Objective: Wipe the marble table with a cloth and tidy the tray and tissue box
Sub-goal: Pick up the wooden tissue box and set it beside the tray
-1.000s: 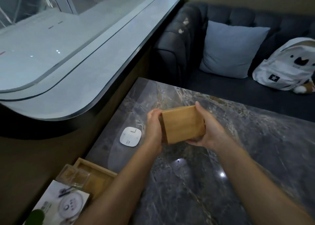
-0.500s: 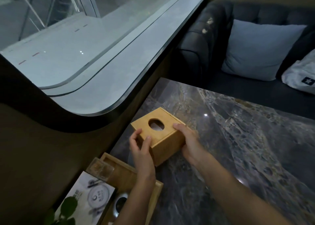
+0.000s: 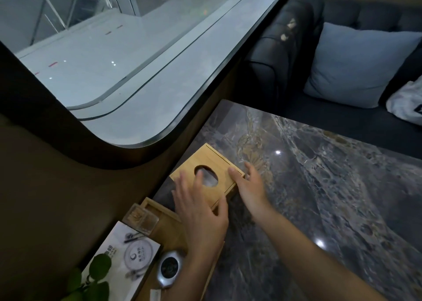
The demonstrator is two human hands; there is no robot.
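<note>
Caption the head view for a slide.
Both hands, left and right, open over a wooden tissue box set on the marble table beside the tray.

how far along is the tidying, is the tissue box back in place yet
Looks done: the wooden tissue box stands upright on the marble table near the window-side edge, just beyond the wooden tray. In hand: the left hand hovers open over the box; the right hand is at its right edge, seemingly for a last nudge. Left: no cloth is in view, so I cannot tell whether wiping is done.
</note>
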